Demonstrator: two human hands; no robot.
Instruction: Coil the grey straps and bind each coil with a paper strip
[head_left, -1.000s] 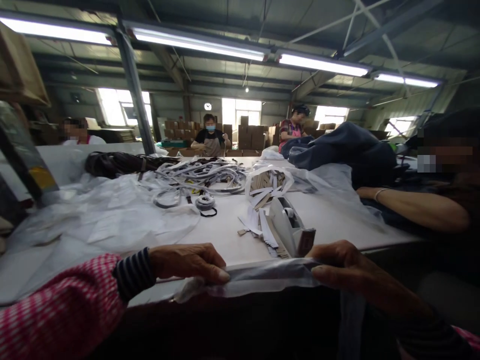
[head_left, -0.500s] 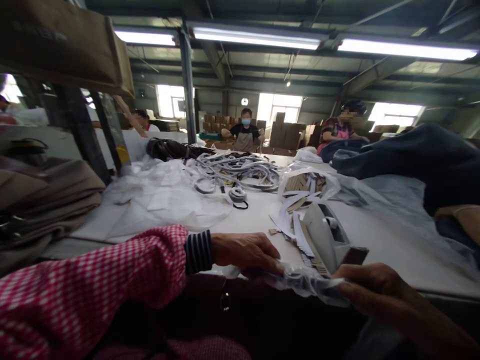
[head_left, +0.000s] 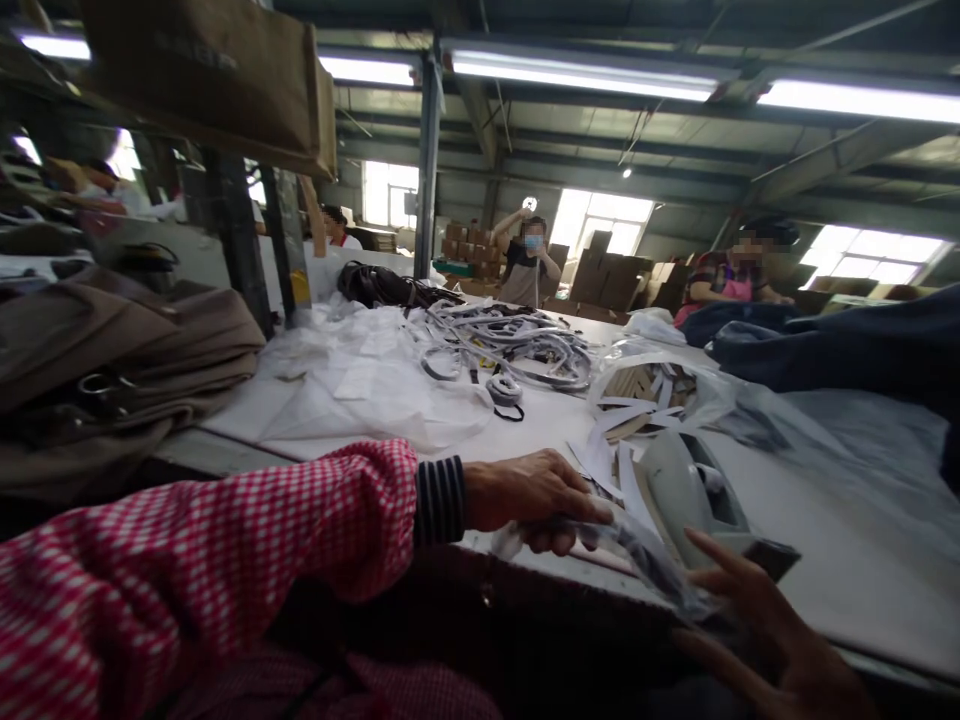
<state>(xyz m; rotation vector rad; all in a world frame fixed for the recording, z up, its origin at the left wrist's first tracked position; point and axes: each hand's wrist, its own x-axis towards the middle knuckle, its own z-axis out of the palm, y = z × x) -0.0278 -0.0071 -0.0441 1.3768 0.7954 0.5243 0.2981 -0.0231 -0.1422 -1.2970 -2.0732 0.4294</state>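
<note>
My left hand (head_left: 536,495), in a red-and-white checked sleeve with a striped cuff, is closed around a strip wrapped in clear plastic (head_left: 637,545). Through the plastic the contents look dark and grey; I cannot make out what they are. At the strip's other end is my right hand (head_left: 765,630), its fingers spread apart and the plastic between or just before them. Just beyond the strip stands a pale grey plastic holder (head_left: 694,490) that looks like a tape dispenser. White and tan card strips (head_left: 634,490) lie beside it.
A clear bag (head_left: 705,400) with card strips lies open behind the holder. Grey straps (head_left: 517,340) are heaped mid-table, with white plastic sheets (head_left: 375,370) to their left. Brown fabric bags (head_left: 127,370) are piled left; dark blue fabric (head_left: 847,335) lies right. Several people work farther off.
My right hand's fingers have spread from their pinch on the plastic. The strip now slants down to the right in my left hand. The view has turned left.
</note>
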